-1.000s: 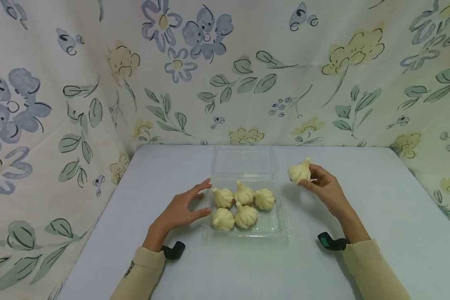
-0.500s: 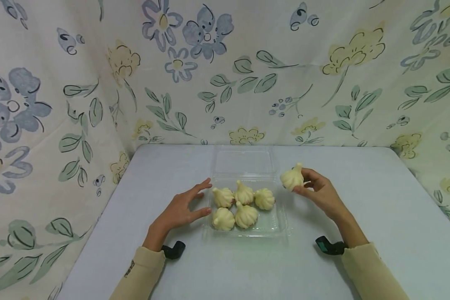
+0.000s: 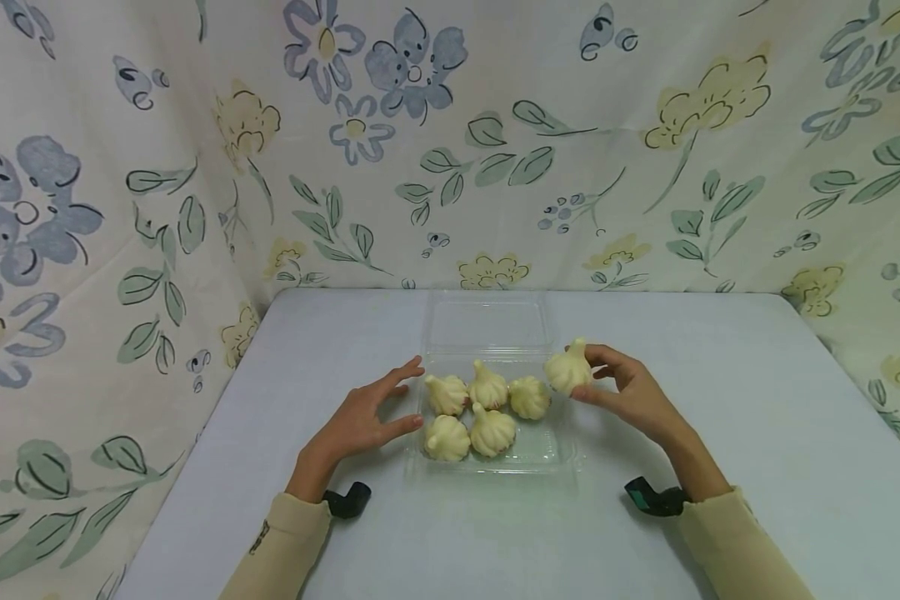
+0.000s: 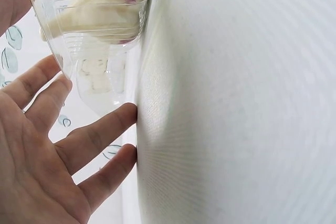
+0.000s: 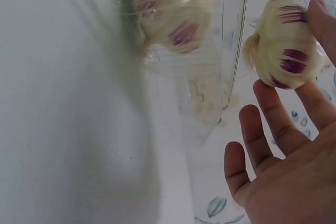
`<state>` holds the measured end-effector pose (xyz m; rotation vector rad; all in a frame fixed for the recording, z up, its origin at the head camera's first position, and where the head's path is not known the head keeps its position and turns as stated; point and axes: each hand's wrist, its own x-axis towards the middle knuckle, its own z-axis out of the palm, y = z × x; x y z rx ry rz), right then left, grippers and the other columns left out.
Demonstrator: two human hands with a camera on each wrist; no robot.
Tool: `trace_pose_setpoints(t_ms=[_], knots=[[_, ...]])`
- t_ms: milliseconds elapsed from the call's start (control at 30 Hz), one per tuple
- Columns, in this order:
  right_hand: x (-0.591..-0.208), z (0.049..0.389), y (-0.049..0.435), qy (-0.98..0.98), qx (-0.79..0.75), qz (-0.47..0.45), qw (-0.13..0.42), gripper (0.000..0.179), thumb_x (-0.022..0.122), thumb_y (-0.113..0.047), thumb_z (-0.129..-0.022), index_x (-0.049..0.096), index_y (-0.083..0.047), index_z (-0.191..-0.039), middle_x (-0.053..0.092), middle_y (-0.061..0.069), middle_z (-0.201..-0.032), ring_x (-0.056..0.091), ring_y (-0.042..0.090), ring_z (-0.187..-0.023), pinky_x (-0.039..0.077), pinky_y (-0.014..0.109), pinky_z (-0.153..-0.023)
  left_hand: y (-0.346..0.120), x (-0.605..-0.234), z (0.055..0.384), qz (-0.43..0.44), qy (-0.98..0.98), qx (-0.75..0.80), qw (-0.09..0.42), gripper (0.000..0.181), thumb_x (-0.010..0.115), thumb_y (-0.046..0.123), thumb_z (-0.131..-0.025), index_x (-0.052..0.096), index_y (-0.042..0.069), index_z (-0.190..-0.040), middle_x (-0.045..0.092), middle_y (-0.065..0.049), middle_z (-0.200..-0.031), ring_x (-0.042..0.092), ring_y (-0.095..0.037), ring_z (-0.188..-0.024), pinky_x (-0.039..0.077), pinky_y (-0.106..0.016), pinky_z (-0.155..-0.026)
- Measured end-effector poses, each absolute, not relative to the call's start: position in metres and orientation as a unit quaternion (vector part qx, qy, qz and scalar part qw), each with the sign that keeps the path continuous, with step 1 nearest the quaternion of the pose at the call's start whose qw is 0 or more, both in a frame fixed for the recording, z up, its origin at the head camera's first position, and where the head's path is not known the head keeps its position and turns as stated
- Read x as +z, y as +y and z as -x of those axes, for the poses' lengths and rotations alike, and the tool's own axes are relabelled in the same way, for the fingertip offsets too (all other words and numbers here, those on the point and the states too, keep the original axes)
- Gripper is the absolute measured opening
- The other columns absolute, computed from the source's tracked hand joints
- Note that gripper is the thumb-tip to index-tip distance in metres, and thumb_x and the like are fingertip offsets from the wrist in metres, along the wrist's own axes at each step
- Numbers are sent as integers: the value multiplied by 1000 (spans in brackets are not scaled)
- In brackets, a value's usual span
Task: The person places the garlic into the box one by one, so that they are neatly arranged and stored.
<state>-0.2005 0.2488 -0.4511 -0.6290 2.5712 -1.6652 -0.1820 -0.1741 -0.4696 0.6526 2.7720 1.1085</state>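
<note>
A clear plastic clamshell box (image 3: 540, 454) lies with its lid raised at the back, holding several garlic bulbs (image 3: 492, 431). At its right edge my right hand (image 3: 633, 396) pinches another garlic bulb (image 3: 568, 367) between thumb and fingers, held above the table. The right wrist view shows this bulb (image 5: 289, 43) with purple streaks and a tuft of roots, apart from the box wall. My left hand (image 3: 363, 417) rests at the box's left side with fingers spread. In the left wrist view, fingertips (image 4: 63, 82) touch the box rim, and others touch the tabletop.
The transparent lid (image 3: 487, 323) reaches toward the table's back edge. A pale table (image 3: 487, 542) carries everything, with a flower-print curtain (image 3: 450, 150) behind and at the sides. A black wrist camera (image 3: 348, 500) sits by the left cuff, another (image 3: 654, 497) by the right.
My right hand has moved left and slightly down with the garlic bulb, from right of the box to its right rim. The left hand and the box have stayed in place.
</note>
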Motion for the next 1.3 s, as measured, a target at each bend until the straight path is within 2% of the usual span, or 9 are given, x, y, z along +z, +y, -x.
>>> trace_pose_setpoints(t_ms=[233, 333, 500, 567, 700, 833, 967, 1167, 1300], knots=[[-450, 198, 244, 821, -525, 222, 14, 46, 80, -10, -87, 64, -13, -130, 64, -14, -131, 53, 2, -122, 40, 30, -100, -174, -469, 182, -214, 907, 360, 43, 81, 73, 47, -91, 28, 45, -159, 43, 14, -160, 60, -27, -135, 36, -67, -114], [-449, 196, 242, 824, -517, 232, 14, 43, 81, -11, -86, 65, -16, -126, 65, -11, -135, 50, 0, -126, 38, 32, -102, -174, -469, 182, -214, 907, 361, 44, 82, 73, 47, -91, 30, 40, -160, 44, 15, -159, 60, -27, -135, 35, -67, -114], [-444, 192, 238, 841, -486, 239, 18, 49, 85, -16, -83, 65, -24, -127, 64, -8, -135, 48, 0, -124, 37, 44, -103, -174, -469, 182, -216, 907, 359, 43, 82, 73, 47, -92, 31, 33, -161, 45, 14, -158, 60, -27, -134, 36, -66, -114], [-442, 190, 236, 847, -474, 240, 21, 53, 87, -19, -82, 66, -26, -130, 63, -6, -133, 49, 5, -123, 37, 51, -103, -174, -469, 182, -216, 907, 359, 43, 82, 73, 47, -92, 31, 33, -161, 45, 14, -159, 60, -27, -134, 36, -66, -114], [-441, 188, 234, 855, -458, 241, 25, 56, 88, -22, -80, 66, -28, -132, 62, -4, -131, 48, 9, -121, 37, 57, -103, -174, -468, 182, -220, 906, 358, 43, 82, 72, 48, -92, 31, 32, -161, 45, 13, -159, 60, -28, -134, 36, -67, -114], [-442, 188, 232, 856, -454, 245, 29, 57, 89, -24, -79, 67, -28, -131, 61, -5, -129, 47, 5, -122, 37, 61, -106, -174, -469, 182, -215, 908, 356, 44, 82, 72, 50, -91, 29, 38, -161, 46, 15, -158, 60, -26, -134, 37, -65, -114], [-442, 186, 231, 851, -457, 256, 38, 57, 90, -26, -78, 67, -30, -131, 61, -6, -129, 46, 3, -122, 39, 65, -106, -174, -469, 182, -212, 908, 359, 45, 83, 73, 50, -91, 29, 38, -160, 46, 16, -157, 60, -26, -134, 37, -65, -114], [-443, 181, 233, 861, -436, 261, 38, 58, 91, -29, -77, 67, -29, -129, 59, -7, -129, 44, 3, -120, 45, 59, -99, -174, -468, 182, -217, 908, 355, 40, 81, 72, 50, -92, 32, 33, -160, 44, 14, -160, 61, -26, -133, 37, -66, -113], [-446, 178, 233, 866, -422, 267, 26, 57, 92, -30, -75, 68, -28, -127, 62, -7, -127, 41, 5, -120, 39, 54, -98, -174, -468, 182, -217, 908, 356, 42, 81, 72, 49, -92, 32, 34, -160, 45, 14, -159, 61, -27, -133, 37, -66, -113]])
